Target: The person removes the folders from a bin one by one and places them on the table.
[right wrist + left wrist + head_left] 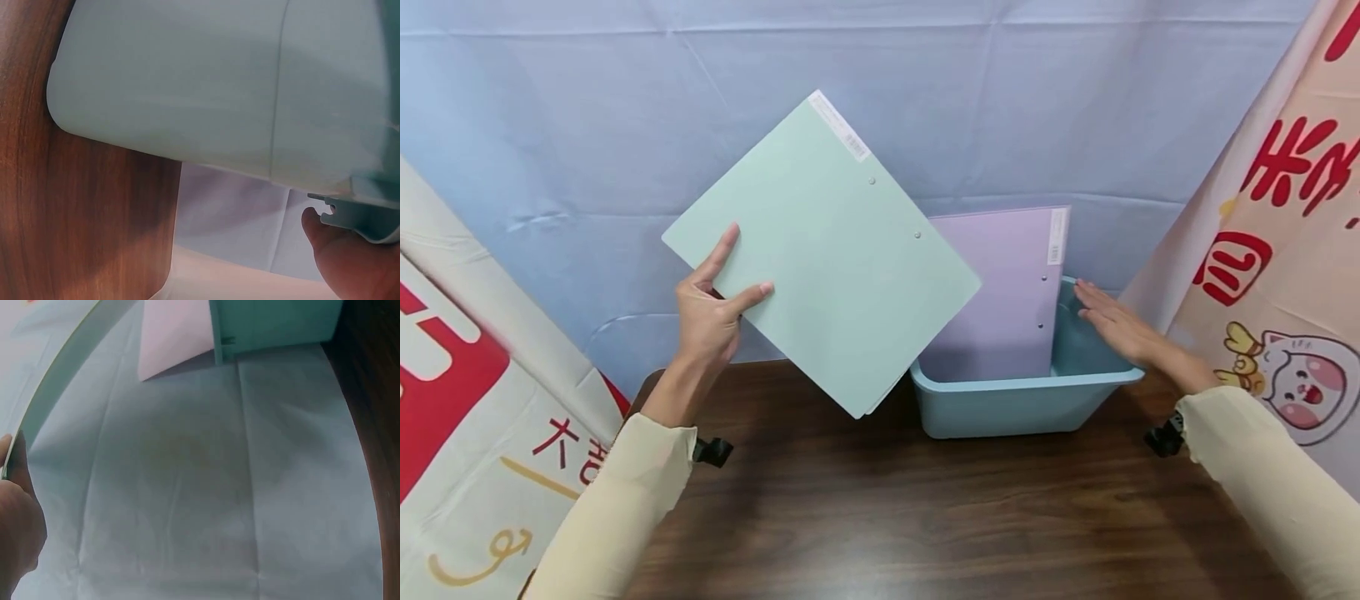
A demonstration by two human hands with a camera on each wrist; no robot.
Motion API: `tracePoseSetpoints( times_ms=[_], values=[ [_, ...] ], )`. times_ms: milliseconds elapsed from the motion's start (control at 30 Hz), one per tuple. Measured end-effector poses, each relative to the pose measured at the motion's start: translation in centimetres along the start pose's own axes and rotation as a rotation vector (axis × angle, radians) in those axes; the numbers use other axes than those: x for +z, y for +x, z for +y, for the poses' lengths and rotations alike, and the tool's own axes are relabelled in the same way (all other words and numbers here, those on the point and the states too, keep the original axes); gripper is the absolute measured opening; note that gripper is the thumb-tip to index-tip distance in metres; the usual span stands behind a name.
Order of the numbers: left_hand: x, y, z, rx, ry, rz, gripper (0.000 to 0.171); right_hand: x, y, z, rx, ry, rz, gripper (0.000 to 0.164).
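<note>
Pinched between the thumb and fingers of my left hand [707, 321] is a pale green file folder [827, 258], held tilted in the air left of a blue-green plastic bin [1000, 412]. It has a white label strip and two rivets along one edge. Part of it overlaps a purple file folder [992, 283] that stands upright in the bin. My right hand [1116, 325] rests at the bin's right rim, its fingers straight. In the right wrist view, the thumb [340, 250] shows beside the rim. The left wrist view catches the green folder [62, 375] edge-on.
The bin stands on a dark wood table [880, 517], near its back edge. A light blue cloth [625, 108] hangs behind. Printed banners hang at the left [467, 400] and right [1277, 275] sides.
</note>
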State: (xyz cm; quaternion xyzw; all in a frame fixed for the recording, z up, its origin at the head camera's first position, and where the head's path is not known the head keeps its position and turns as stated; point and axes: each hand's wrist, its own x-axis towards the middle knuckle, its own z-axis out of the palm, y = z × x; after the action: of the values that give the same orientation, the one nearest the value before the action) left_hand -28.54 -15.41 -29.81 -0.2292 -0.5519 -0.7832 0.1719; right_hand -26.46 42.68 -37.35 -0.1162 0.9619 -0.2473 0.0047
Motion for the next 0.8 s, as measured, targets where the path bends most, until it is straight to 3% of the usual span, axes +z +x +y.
tracePoseSetpoints(
  times_ms=[333, 800],
  values=[
    [-2.8, -1.0, 0.7, -0.042, 0.065, -0.061, 0.087, -0.3, -0.1, -0.3, 0.020, -0.013, -0.012, 0.063],
    [-7.0, -2.2, 2.3, -0.123, 0.077, -0.067, 0.089, -0.4, -0.2, -0.3, 0.019, -0.011, -0.021, 0.062]
  ],
)
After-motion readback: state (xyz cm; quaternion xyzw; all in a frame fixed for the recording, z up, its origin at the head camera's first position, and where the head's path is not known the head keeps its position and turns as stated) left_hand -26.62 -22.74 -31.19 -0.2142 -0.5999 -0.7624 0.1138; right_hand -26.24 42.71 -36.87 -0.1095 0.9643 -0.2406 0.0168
